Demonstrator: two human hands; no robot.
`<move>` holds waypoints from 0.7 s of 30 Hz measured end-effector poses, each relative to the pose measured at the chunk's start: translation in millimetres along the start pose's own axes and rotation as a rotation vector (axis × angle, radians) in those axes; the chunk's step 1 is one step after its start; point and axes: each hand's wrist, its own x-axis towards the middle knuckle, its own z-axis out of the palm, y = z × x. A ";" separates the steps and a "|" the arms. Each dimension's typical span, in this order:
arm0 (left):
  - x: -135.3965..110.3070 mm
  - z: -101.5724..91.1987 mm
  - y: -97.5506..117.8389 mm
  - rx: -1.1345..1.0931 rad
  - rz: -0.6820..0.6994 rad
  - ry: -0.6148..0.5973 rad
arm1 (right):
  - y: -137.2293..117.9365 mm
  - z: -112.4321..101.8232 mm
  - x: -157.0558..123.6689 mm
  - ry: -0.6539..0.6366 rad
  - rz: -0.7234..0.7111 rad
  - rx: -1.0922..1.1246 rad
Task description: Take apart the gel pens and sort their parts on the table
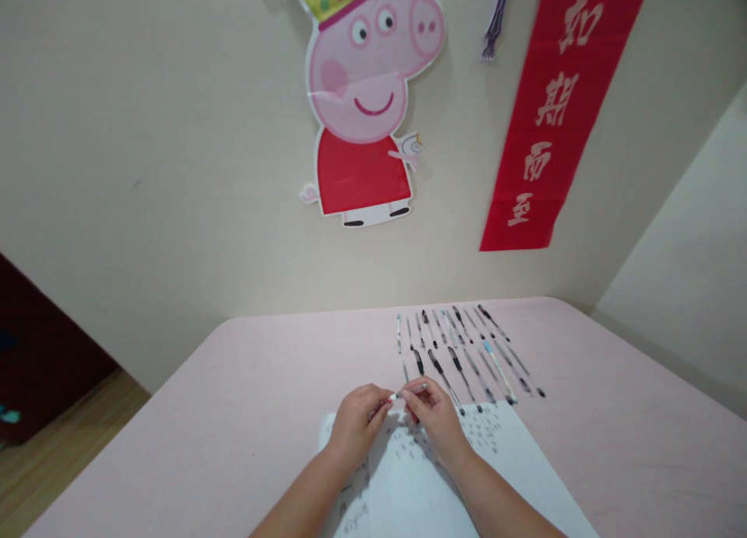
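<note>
My left hand [357,421] and my right hand [430,413] meet above a white sheet of paper [443,476] covered in small scribbled marks. Both pinch a slim white pen [408,391] between their fingertips, the left at its near end, the right along its barrel. The hands hide most of the pen. Just beyond them, several black and grey pens [461,351] lie side by side in two rows on the pink table [245,413].
The table stands against a beige wall bearing a cartoon pig cut-out [367,102] and a red banner [554,110] with characters. A dark piece of furniture [40,359] and wooden floor lie to the left.
</note>
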 end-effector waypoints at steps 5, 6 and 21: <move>-1.3 1.4 -3.0 0.048 0.036 -0.002 | 1.8 -1.9 0.9 0.009 -0.016 -0.033; -1.6 1.8 -3.7 0.052 0.042 0.000 | 1.8 -2.2 0.9 0.007 -0.018 -0.040; -0.7 1.0 -13.4 0.019 -0.025 0.084 | -1.0 -2.1 1.0 0.035 0.010 0.106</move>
